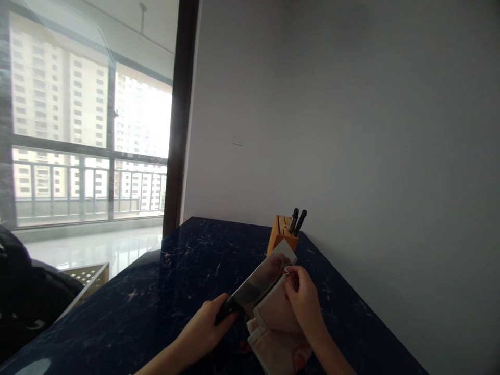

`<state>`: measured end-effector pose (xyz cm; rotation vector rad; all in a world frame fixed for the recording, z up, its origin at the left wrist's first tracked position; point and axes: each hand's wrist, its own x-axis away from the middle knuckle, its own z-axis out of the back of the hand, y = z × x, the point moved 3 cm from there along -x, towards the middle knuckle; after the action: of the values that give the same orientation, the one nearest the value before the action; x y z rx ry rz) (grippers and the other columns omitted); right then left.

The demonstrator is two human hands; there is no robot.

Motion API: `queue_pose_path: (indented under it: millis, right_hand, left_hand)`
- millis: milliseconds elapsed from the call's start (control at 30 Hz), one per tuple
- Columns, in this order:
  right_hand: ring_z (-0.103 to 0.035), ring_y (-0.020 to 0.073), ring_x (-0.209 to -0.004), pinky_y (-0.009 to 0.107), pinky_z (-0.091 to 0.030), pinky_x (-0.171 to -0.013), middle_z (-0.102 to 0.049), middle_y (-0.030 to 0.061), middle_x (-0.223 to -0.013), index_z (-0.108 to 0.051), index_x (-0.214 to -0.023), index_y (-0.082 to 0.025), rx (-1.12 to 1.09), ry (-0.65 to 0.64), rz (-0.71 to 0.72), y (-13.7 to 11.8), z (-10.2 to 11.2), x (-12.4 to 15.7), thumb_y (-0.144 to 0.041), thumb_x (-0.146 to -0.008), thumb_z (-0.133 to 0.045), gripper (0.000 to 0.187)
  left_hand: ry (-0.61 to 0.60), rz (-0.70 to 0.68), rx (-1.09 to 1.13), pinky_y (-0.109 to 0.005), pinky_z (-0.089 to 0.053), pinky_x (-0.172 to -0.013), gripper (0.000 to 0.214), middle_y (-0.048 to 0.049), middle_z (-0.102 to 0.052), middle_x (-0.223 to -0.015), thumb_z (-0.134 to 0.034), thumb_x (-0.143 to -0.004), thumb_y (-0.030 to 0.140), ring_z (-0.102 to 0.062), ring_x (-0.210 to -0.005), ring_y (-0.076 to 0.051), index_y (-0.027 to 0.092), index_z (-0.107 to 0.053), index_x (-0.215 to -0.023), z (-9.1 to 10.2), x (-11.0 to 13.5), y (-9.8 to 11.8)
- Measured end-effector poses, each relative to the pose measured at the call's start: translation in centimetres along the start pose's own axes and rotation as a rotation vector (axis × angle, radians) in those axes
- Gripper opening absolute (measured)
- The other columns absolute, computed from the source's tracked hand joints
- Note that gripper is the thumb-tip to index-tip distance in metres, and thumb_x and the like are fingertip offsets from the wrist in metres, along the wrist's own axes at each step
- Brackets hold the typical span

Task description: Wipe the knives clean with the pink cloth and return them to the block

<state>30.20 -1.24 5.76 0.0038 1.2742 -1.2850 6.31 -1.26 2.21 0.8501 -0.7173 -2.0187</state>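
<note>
My left hand (211,325) is wrapped round the black handle of a cleaver (260,284), whose broad shiny blade points up and to the right. In a pinch, my right hand (303,294) grips the upper corner of a folded light cloth (275,312) with a reddish pattern. The cloth hangs close along the blade's lower edge; whether it touches the steel I cannot tell. Just beyond the blade tip stands a wooden knife block (278,229), partly hidden by the blade. Two black-handled tools stick up from its slots.
Everything is over a dark blue marbled table (187,260). A grey wall (351,130) runs behind and along its right side. At left are a black object (31,297), a perforated light panel (86,273) and a large window (89,114).
</note>
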Motion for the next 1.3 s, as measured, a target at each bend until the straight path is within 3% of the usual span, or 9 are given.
queue_pose_path:
  millis: [333, 467, 567, 733, 900, 1067, 1300]
  right_hand:
    - [-0.057, 0.0191, -0.080, 0.031, -0.046, -0.073, -0.057, 0.0035, -0.082, -0.054, -0.082, -0.022, 0.110, -0.187, 0.135, -3.4, -2.1, 2.8, -0.013, -0.076, -0.044, 0.015]
    - [-0.057, 0.0198, -0.081, 0.031, -0.046, -0.072, -0.057, 0.0033, -0.082, -0.055, -0.083, -0.024, 0.162, -0.214, 0.183, -3.8, -2.3, 3.5, -0.013, -0.076, -0.044, 0.017]
    - [-0.057, 0.0196, -0.082, 0.030, -0.045, -0.073, -0.057, 0.0031, -0.083, -0.055, -0.085, -0.024, 0.167, -0.226, 0.182, -3.9, -2.3, 3.6, -0.014, -0.077, -0.043, 0.018]
    - [-0.054, 0.0196, -0.086, 0.032, -0.043, -0.078, -0.056, 0.0037, -0.089, -0.053, -0.090, -0.023, 0.147, -0.282, 0.167, -3.8, -2.3, 3.6, -0.012, -0.079, -0.041, 0.020]
    - [-0.052, 0.0186, -0.087, 0.032, -0.042, -0.079, -0.053, 0.0033, -0.089, -0.052, -0.092, -0.023, 0.127, -0.299, 0.166, -3.3, -2.4, 3.7, -0.011, -0.079, -0.040, 0.021]
    - [-0.052, 0.0175, -0.085, 0.032, -0.042, -0.079, -0.053, 0.0027, -0.089, -0.052, -0.092, -0.023, 0.124, -0.283, 0.183, -2.7, -2.6, 3.8, -0.012, -0.080, -0.040, 0.021]
    - [-0.053, 0.0174, -0.082, 0.032, -0.044, -0.076, -0.054, 0.0023, -0.089, -0.053, -0.092, -0.024, 0.123, -0.274, 0.203, -2.7, -2.6, 4.0, -0.011, -0.079, -0.039, 0.023]
  left_hand:
    - [0.047, -0.011, 0.066, -0.019, -0.029, -0.048, 0.024, 0.0048, -0.048, -0.058, -0.047, -0.082, 0.037, -0.041, -0.053, -0.010, 0.016, -0.056, -0.075, -0.1, -0.1, -0.1]
    - [0.040, -0.013, 0.072, -0.020, -0.032, -0.049, 0.031, 0.0046, -0.050, -0.057, -0.038, -0.087, 0.041, -0.046, -0.053, -0.012, 0.018, -0.056, -0.076, 0.2, 0.2, 0.6]
    - [0.061, 0.004, 0.074, -0.020, -0.034, -0.053, 0.036, 0.0044, -0.051, -0.057, -0.032, -0.089, 0.042, -0.049, -0.055, -0.013, 0.020, -0.055, -0.073, 0.5, 0.5, 0.6]
    - [0.101, 0.013, 0.072, -0.021, -0.036, -0.058, 0.030, 0.0043, -0.055, -0.059, -0.037, -0.086, 0.045, -0.051, -0.058, -0.015, 0.024, -0.056, -0.076, 0.8, 1.0, -0.1]
    - [0.061, 0.044, 0.123, -0.022, -0.039, -0.064, 0.030, 0.0041, -0.055, -0.065, -0.035, -0.087, 0.048, -0.052, -0.065, -0.015, 0.025, -0.055, -0.084, 1.0, 1.6, 0.2]
    - [0.133, 0.036, 0.214, -0.025, -0.041, -0.073, 0.029, 0.0021, -0.056, -0.077, -0.038, -0.086, 0.047, -0.052, -0.076, -0.016, 0.023, -0.049, -0.097, 1.4, 1.6, 0.7]
    - [0.238, 0.023, 0.425, -0.022, -0.040, -0.063, 0.023, 0.0038, -0.049, -0.072, -0.050, -0.083, 0.043, -0.046, -0.068, -0.013, 0.020, -0.047, -0.086, 0.6, 0.5, -1.3]
